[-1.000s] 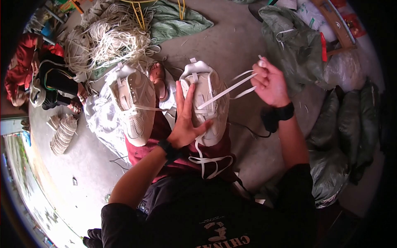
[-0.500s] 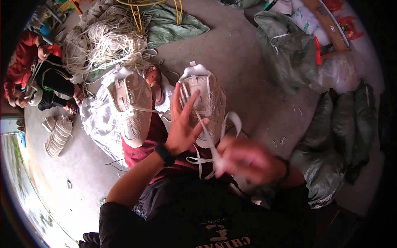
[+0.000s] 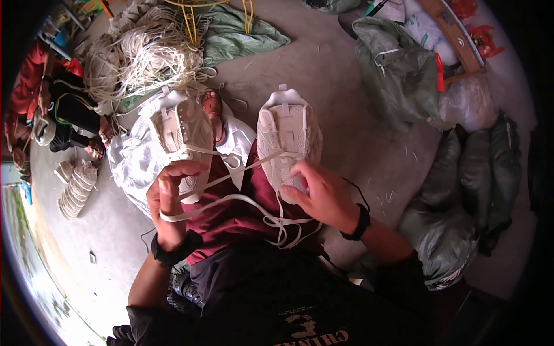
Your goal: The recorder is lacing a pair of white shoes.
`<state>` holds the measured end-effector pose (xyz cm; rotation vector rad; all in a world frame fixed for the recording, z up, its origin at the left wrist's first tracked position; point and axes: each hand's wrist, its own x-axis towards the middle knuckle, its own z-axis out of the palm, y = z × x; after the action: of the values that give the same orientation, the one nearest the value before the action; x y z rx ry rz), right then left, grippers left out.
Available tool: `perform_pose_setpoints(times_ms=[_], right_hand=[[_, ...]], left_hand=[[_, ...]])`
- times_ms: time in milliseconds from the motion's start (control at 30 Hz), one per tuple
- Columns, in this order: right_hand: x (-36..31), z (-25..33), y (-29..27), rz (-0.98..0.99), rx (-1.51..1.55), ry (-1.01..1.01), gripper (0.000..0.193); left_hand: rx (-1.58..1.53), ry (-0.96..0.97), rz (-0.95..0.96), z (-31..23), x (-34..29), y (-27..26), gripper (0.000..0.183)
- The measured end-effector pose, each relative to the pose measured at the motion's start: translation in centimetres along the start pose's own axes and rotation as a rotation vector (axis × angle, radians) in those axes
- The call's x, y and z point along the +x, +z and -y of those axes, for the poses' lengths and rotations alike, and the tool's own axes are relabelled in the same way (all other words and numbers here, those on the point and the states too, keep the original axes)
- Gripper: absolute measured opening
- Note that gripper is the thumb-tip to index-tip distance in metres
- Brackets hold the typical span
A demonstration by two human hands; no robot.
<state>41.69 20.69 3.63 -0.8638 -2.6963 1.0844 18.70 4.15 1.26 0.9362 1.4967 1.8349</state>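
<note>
Two pale beige sneakers rest across my knees, toes toward me: a left sneaker [image 3: 183, 128] and a right sneaker [image 3: 287, 130]. A flat white shoelace [image 3: 236, 172] runs taut from the right sneaker's lower eyelets to my left hand [image 3: 168, 199], which is closed on it. Beyond that hand the lace loops back over my dark red trousers and piles up in my lap. My right hand [image 3: 327, 197] is at the right sneaker's toe, thumb and forefinger apart in a curve. Its other fingertips are partly hidden. Another lace stretch crosses the left sneaker's front.
A big heap of white laces [image 3: 153, 57] lies on the floor ahead, beside a green sack [image 3: 245, 34]. A bundle of laces [image 3: 79, 190] sits at left, near a seated co-worker [image 3: 72, 109] handling a shoe. Dark stuffed bags [image 3: 456, 202] stand at right.
My left hand has moved off the right sneaker, left and nearer to me, drawing the lace out. My blurred right hand has come up to that sneaker's toe.
</note>
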Motion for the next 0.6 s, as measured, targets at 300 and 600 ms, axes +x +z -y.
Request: perform_pose_setpoints(times_ms=[300, 600], right_hand=[[2.6, -0.7, 1.0, -0.118, -0.323, -0.070, 0.022], [4.3, -3.0, -3.1, 0.023, 0.464, 0.165, 0.022]], left_hand=[[-0.055, -0.116, -0.147, 0.1, -1.6, -5.6, 0.058], [0.062, -0.186, -0.141, 0.7, -2.3, -9.4, 0.052]])
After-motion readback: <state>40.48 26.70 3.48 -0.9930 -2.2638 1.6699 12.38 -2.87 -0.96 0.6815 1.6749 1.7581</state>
